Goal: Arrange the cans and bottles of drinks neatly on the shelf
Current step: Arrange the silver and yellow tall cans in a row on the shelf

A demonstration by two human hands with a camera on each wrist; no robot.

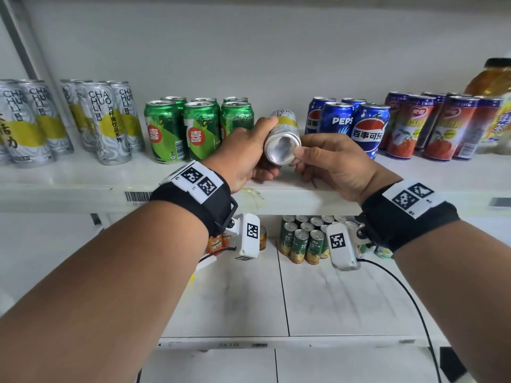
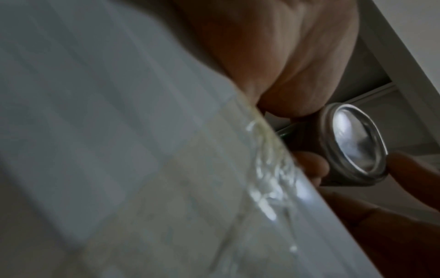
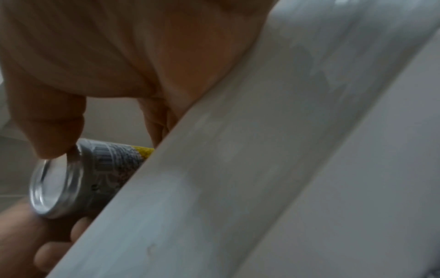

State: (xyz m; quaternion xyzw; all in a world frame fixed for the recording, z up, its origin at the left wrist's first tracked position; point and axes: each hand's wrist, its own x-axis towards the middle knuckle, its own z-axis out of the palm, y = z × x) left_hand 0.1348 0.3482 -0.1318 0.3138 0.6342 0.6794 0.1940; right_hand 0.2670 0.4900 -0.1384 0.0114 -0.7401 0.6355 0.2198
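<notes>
Held can: a silver-and-yellow can lies on its side at the centre of the head frame, its shiny bottom turned to the camera, above the front part of the shelf. It sits in the gap between the green cans and the blue Pepsi cans.
Left hand: the left hand is wrapped around the can body, thumb on top and fingers under it; I judge it carries the weight.
Right hand: the right hand pinches the bottom rim with the thumb (the right wrist view shows the thumb tip on the rim), probably to steer or turn the can.
Why held so: the print matches the tall silver cans at the left of the frame, so likely it must be stood upright and joined to that group.
Neighbours: red cans and a yellow bottle stand at the right edge, each sort in its own cluster.
Lower level: small green-and-yellow cans stand below, in the lower centre of the frame.
Risk: the smooth can may slip while it is turned.
</notes>
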